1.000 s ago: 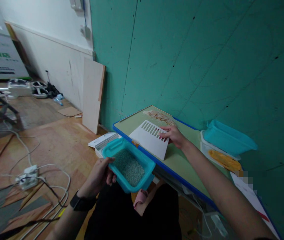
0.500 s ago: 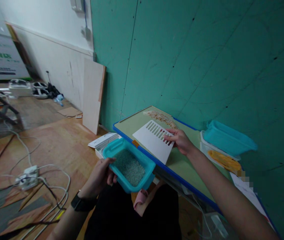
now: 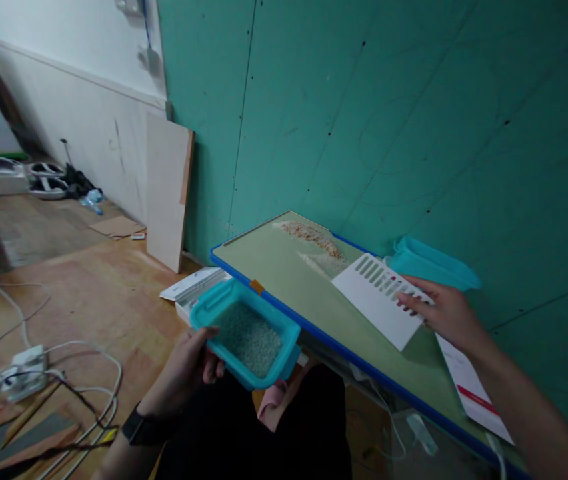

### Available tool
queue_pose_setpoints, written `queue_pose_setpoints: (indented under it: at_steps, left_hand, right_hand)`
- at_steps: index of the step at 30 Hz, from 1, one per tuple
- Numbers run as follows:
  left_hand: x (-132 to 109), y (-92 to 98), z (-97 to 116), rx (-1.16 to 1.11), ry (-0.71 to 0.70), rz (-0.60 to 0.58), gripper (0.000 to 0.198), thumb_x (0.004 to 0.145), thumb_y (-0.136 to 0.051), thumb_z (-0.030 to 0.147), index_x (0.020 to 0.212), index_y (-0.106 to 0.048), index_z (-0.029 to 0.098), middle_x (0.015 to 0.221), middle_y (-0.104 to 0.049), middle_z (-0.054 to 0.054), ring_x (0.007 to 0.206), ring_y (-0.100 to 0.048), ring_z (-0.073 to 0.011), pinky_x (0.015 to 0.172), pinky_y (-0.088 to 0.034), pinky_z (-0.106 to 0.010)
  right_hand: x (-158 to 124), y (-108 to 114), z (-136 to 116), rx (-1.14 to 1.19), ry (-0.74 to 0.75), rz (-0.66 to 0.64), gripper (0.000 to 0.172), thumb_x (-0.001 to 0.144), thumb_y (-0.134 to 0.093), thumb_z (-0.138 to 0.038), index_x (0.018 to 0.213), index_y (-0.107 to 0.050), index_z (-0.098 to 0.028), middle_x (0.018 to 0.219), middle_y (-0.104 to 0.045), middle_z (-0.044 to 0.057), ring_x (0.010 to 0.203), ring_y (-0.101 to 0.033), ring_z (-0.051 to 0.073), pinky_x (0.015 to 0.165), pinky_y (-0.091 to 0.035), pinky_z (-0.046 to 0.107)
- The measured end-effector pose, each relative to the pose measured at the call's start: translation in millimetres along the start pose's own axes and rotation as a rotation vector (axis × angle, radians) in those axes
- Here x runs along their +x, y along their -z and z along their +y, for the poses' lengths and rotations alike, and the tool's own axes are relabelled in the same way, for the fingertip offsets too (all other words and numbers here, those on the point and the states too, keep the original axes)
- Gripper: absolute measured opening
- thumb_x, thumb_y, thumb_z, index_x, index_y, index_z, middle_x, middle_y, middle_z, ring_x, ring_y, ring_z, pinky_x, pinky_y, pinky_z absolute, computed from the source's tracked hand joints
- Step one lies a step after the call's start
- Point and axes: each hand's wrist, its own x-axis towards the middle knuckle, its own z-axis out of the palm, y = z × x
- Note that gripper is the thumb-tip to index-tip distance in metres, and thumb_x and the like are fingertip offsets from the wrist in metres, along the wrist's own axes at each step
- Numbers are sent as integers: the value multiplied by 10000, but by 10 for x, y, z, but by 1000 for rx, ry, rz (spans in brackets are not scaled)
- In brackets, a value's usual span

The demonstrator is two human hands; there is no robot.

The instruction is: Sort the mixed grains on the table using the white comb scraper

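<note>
My left hand [image 3: 189, 363] grips the near rim of a teal tub [image 3: 244, 333] filled with pale green granules, held just off the blue front edge of the green table [image 3: 284, 280]. My right hand [image 3: 447, 313] holds a white slotted card [image 3: 381, 300] by its right end, tilted above the table's right part. A strip of brown grains [image 3: 309, 235] and a fainter pale strip [image 3: 321, 263] lie on the table's far side.
A second teal container [image 3: 429, 263] stands behind the card by the green wall. A white paper with a red mark [image 3: 469, 390] lies at the right. A white box [image 3: 194, 287], a leaning board [image 3: 167, 190], cables and a power strip [image 3: 19, 373] occupy the wooden floor.
My right hand has carried the white card from the table's front left edge over to the right. The tub in my left hand has stayed near the table edge. The camera turned right.
</note>
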Motion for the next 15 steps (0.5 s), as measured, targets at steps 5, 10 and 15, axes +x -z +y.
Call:
queue_pose_setpoints:
  at_steps: [5, 10, 15]
  left_hand:
    - [-23, -77, 16, 7, 14, 47, 605, 655, -723, 639, 247, -504, 249, 270, -447, -58, 340, -513, -118, 465, -417, -240]
    - [26, -10, -56, 43, 13, 30, 643, 681, -695, 692, 247, -516, 253, 295, -488, -71, 371, -547, -123, 518, -463, -244]
    - [28, 1, -86, 21, 33, 45, 612, 655, -721, 692, 260, -533, 264, 280, -453, -47, 388, -567, -143, 504, -460, -251]
  right_hand:
    - [-197, 110, 150, -214, 68, 46, 433, 825, -744, -408, 1192, -879, -222, 1034, -875, 118, 790, -803, 321, 679, -629, 400]
    - [-119, -43, 151, -256, 140, 109, 447, 846, -712, -389, 1213, -873, -190, 963, -874, 111, 810, -808, 307, 699, -638, 379]
    - [121, -237, 81, -197, 128, 60, 459, 863, -675, -312, 1250, -851, -138, 824, -852, 89, 651, -767, 257, 605, -600, 334]
